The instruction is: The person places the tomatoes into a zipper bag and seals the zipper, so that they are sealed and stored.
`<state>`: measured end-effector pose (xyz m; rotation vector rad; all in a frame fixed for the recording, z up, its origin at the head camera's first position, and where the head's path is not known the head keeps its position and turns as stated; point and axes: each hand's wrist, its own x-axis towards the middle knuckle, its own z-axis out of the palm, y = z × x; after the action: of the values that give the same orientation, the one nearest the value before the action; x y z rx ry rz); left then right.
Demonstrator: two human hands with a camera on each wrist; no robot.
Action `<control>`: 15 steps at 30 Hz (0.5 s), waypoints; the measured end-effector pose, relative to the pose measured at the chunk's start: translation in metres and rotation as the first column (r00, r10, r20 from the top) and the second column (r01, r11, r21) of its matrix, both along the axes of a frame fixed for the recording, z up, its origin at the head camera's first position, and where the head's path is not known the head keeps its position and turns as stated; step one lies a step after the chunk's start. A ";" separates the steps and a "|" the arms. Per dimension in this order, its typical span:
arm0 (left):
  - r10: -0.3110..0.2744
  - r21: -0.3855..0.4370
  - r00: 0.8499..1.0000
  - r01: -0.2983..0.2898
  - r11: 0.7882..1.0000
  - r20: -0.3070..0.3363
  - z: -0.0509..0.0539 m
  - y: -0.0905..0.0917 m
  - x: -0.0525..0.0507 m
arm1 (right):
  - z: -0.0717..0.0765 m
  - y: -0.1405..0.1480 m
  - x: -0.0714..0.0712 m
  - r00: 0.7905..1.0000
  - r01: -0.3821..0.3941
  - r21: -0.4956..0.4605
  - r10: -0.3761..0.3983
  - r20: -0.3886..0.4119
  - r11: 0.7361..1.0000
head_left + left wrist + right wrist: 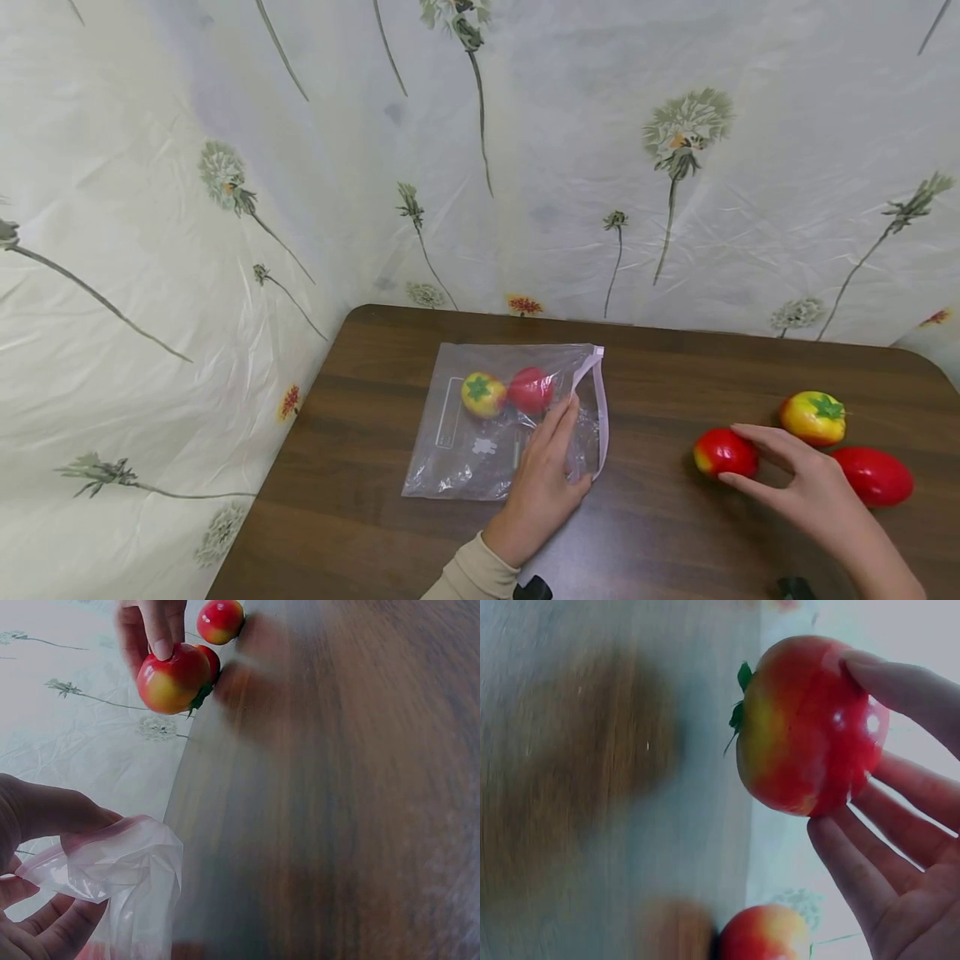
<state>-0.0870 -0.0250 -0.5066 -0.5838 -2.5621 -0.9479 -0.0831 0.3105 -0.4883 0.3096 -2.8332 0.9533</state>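
Observation:
A clear zip bag (465,467) with a pink-lilac zip edge lies on the table, its mouth facing right. Inside it are a yellow fruit (480,394) with a green leafy top and a red fruit (531,390). My left hand (543,479) holds the bag near its mouth; in the left wrist view the plastic (142,892) is between thumb and fingers. With thumb and fingertips, my right hand (813,483) grips a shiny red-and-yellow toy fruit (810,727). Green leaves at its end show in the right wrist view.
Behind the right hand, a yellow-and-red fruit (813,418) with a green top and a longer red fruit (873,477) lie on the table. The brown wooden table (360,533) meets a flower-patterned curtain (555,167) at the back and left.

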 end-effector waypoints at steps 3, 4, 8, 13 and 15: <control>-0.001 0.001 1.000 0.001 1.000 0.017 0.000 0.000 0.000 | -0.001 -0.003 0.000 1.000 -0.004 -0.015 0.004 -0.022 1.000; -0.001 0.001 1.000 0.001 1.000 0.022 0.000 0.000 0.001 | -0.001 -0.005 -0.001 0.999 -0.012 -0.025 0.011 -0.035 1.000; -0.005 0.004 1.000 0.004 1.000 0.030 0.000 0.000 0.001 | -0.001 -0.010 -0.002 0.996 -0.038 -0.051 0.034 -0.077 0.998; -0.005 0.003 1.000 0.005 1.000 0.020 0.000 0.000 0.001 | -0.001 -0.019 -0.002 0.991 -0.075 -0.083 0.065 -0.121 0.994; -0.004 0.003 1.000 0.004 1.000 0.019 0.000 0.000 0.001 | -0.001 -0.022 -0.002 0.988 -0.084 -0.088 0.071 -0.135 0.993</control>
<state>-0.0863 -0.0246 -0.5066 -0.5819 -2.5767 -0.9624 -0.0854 0.2887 -0.4894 0.4569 -2.6662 1.0359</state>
